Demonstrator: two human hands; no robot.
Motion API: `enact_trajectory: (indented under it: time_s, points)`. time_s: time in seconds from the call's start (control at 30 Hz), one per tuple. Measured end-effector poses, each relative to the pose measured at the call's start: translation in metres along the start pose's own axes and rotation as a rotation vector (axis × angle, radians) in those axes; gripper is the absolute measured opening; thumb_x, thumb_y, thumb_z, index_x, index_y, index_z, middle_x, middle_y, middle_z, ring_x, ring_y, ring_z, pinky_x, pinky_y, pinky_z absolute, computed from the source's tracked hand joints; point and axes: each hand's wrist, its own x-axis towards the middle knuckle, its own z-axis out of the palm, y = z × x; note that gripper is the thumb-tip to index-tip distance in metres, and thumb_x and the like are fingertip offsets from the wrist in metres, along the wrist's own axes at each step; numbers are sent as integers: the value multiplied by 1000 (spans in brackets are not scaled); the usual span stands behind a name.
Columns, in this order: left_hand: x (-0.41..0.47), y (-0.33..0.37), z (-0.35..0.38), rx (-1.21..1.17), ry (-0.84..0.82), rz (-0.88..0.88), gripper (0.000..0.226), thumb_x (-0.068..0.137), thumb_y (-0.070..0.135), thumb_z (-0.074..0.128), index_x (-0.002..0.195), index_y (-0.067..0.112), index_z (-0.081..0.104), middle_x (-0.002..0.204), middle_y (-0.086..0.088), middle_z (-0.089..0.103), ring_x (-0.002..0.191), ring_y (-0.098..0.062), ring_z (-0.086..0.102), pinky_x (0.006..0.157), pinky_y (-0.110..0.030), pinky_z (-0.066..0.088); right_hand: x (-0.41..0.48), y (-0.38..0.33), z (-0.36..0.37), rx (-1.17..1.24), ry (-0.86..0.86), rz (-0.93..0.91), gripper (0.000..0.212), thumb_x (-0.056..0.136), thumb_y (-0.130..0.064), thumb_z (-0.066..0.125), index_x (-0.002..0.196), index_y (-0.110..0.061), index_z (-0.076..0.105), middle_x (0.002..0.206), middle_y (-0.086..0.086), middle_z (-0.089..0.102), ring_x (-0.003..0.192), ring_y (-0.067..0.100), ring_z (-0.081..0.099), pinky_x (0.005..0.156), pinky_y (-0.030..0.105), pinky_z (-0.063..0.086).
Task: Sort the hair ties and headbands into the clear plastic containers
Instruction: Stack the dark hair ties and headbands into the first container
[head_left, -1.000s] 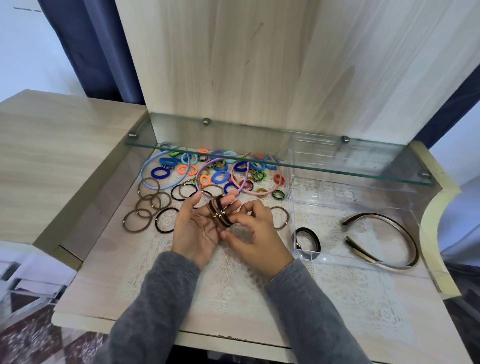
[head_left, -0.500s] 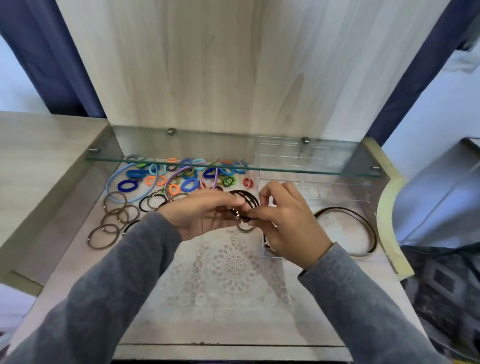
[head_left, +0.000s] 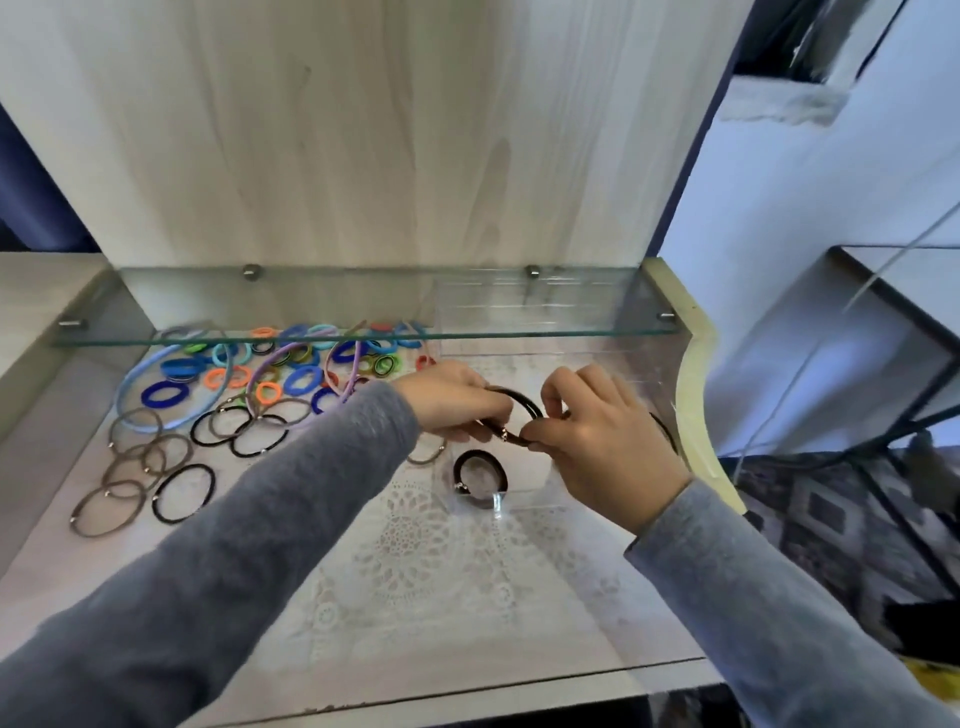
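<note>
Well to the left of the left hand (head_left: 457, 402), loose brown and black hair ties (head_left: 156, 467) are scattered on the wooden surface. Behind them a heap of small coloured ties (head_left: 291, 366) is seen beneath the glass shelf (head_left: 363, 332), partly ringed by a light blue headband (head_left: 124, 389). A bundle of dark hair ties (head_left: 527, 402) is held between both hands. The left hand's fingers are curled over its left edge, and its right side is pinched by the thumb and forefinger of the right hand (head_left: 602, 436). Just below the hands, a single black hair tie (head_left: 480, 475) lies inside the clear plastic container (head_left: 530, 504), which is set on a lace mat (head_left: 415, 551). Beyond the right hand a thin dark curve (head_left: 665, 431) is glimpsed, possibly a headband, though most of it is hidden.
</note>
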Motion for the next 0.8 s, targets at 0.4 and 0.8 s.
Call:
enact_trajectory:
  time_s: [0.4,0.8]
  points:
    - [40,8,24,411,82,-13,29,85,37,59,63,22,71,53,8,63,58,-10,59,62,-24,51,-22,0,5,-27,-273,50,19,74,-33,53,78,-24,69,84,0,50,76,22,46,63,32,34]
    - [44,-7,33,564,206,122,17,75,27,74,73,23,58,79,8,61,73,-9,56,57,-22,39,-24,-1,8,73,-388,100,32,78,-48,44,77,-32,71,82,-1,47,76,19,41,65,32,34]
